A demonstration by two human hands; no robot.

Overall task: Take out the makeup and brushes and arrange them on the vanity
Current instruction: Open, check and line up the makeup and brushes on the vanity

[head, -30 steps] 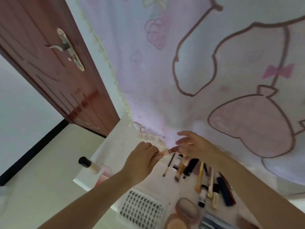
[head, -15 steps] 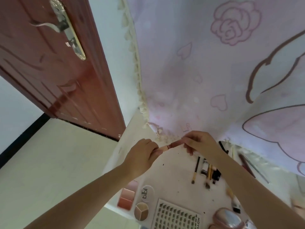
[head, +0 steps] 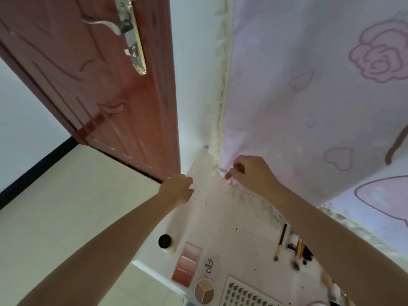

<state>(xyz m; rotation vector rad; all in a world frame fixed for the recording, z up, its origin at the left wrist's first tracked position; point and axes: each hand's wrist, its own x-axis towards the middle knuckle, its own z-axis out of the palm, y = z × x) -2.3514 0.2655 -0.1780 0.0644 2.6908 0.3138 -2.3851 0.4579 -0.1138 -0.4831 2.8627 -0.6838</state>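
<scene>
Lipstick (head: 227,178), uncapped, pinched in right hand (head: 254,175) fingers at 12 o'clock of the white worktop (head: 231,217), tip tilted down-left, just beside the curtain's lace hem (head: 217,129). Left hand (head: 177,188) curled into a loose fist at 10 o'clock, over the worktop edge; cannot tell whether anything is inside. Pink palette (head: 186,265), round compact (head: 204,291) and lash tray (head: 245,294) lying at 6 o'clock. Brushes (head: 280,241) and tubes at 4 o'clock
</scene>
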